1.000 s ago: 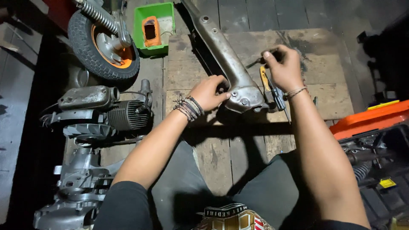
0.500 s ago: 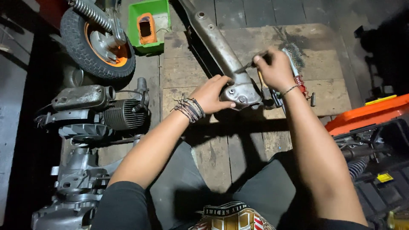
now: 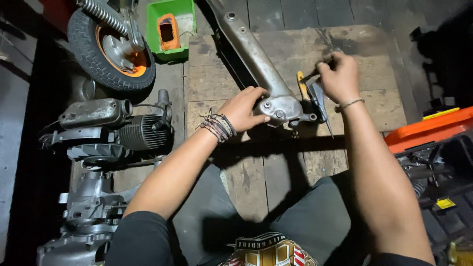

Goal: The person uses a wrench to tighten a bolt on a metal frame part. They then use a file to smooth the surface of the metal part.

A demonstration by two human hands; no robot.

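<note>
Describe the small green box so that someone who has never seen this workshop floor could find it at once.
Start at the small wheel with the orange hub at the top left of the floor. Just right of it, beside the upper end of the long grey metal arm, sits the green box. It is the only bright green thing there, open-topped, with an orange part inside.

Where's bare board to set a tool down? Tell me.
Free: the wooden platform beyond the right hand, and the planks between the left hand and green tray. Crowded: the engine and wheel side, and the orange toolbox corner.
</note>
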